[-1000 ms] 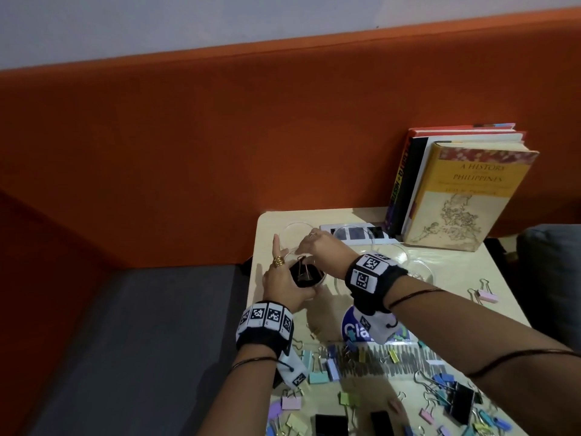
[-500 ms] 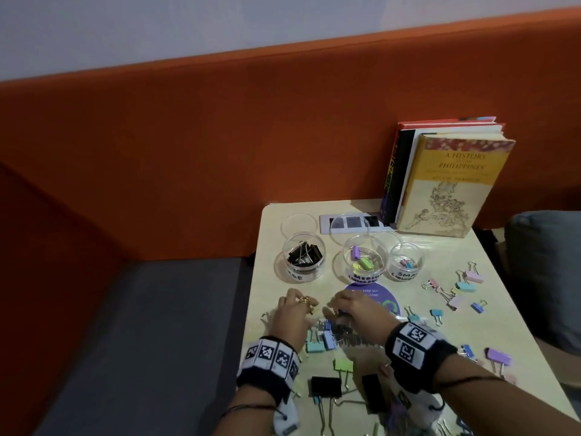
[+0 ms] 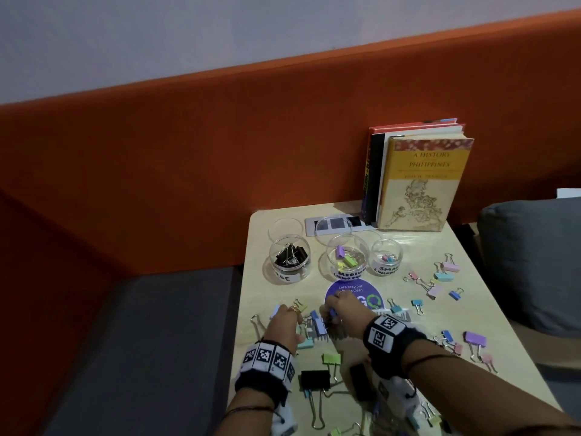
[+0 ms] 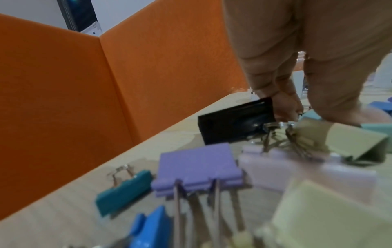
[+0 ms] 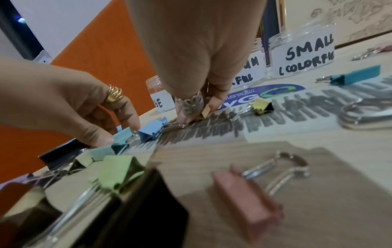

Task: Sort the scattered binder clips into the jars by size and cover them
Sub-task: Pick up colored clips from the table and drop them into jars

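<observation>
Three open clear jars stand in a row: the large jar [image 3: 289,261] with black clips, the medium jar [image 3: 347,259] and the small jar [image 3: 386,256] with coloured clips. In front of them lie many scattered binder clips [image 3: 317,325]. My left hand [image 3: 283,322] reaches into the pile, thumb and fingers pinching a teal clip [image 5: 122,136] beside a black clip [image 4: 235,120]. My right hand [image 3: 338,309] is just to its right, fingertips [image 5: 188,114] pinching a small yellow clip [image 5: 205,111] on the table.
Clear lids [image 3: 284,226] lie behind the jars. Books [image 3: 421,180] stand at the table's [image 3: 261,247] back right against the orange wall. More clips [image 3: 440,278] are spread to the right, and large black clips [image 3: 314,379] lie near my wrists. A grey cushion [image 3: 531,262] sits right of the table.
Both hands left the large jar and came back to the clip pile near the front. Over the last half second they stayed there, fingers closing on clips.
</observation>
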`<state>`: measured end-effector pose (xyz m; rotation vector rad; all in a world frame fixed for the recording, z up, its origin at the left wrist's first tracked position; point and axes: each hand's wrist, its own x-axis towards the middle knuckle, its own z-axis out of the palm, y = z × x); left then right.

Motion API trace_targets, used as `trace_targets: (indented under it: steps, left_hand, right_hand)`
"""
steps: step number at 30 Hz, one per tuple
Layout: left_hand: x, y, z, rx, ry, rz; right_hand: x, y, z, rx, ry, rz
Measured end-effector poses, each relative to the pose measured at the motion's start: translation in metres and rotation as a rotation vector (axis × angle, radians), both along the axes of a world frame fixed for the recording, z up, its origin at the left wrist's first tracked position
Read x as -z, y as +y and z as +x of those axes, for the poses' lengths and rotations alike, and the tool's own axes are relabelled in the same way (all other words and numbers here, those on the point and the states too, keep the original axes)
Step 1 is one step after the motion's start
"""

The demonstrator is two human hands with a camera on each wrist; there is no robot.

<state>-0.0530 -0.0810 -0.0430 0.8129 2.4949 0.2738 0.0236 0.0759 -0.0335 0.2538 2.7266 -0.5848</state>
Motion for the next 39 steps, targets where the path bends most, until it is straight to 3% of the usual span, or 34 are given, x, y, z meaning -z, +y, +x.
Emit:
trace_targets:
  steps: [6,10,14,17,20,26,28,33,39]
  left_hand:
    - [-0.007,0.006,0.003,-0.066,-0.032,0.095]
    - [-0.025,0.016,0.007,-0.097,-0.020,0.285]
    - [-0.051,0.049,0.005,0.048,0.081,0.449]
    - [-0.063,0.090,-0.002,0.141,0.100,0.518]
    - [-0.066,0.125,-0.014,0.162,0.100,0.489]
    - [-0.056,0.156,-0.035,0.254,0.144,0.195]
    - [-0.056,0.146,-0.035,0.281,0.167,0.168]
    - [-0.053,0.095,-0.028,0.183,0.102,0.272]
    - [-0.028,0.032,-0.009,0.018,-0.171,0.249]
  right_hand:
    - [0.004,0.017,0.006,0.159,0.130,-0.173]
    - [0.001,0.026,0.016,0.288,0.281,-0.237]
    - [-0.018,0.047,0.034,0.423,0.520,-0.221]
    - [-0.027,0.079,0.041,0.602,0.674,-0.085]
    - [-0.027,0.109,0.035,0.657,0.619,0.016]
    - [-0.036,0.135,0.021,0.490,0.311,0.048]
    - [-0.039,0.134,0.023,0.458,0.306,0.049]
    - [-0.034,0.108,0.036,0.396,0.480,-0.053]
    - [-0.006,0.057,0.050,0.181,0.152,-0.152]
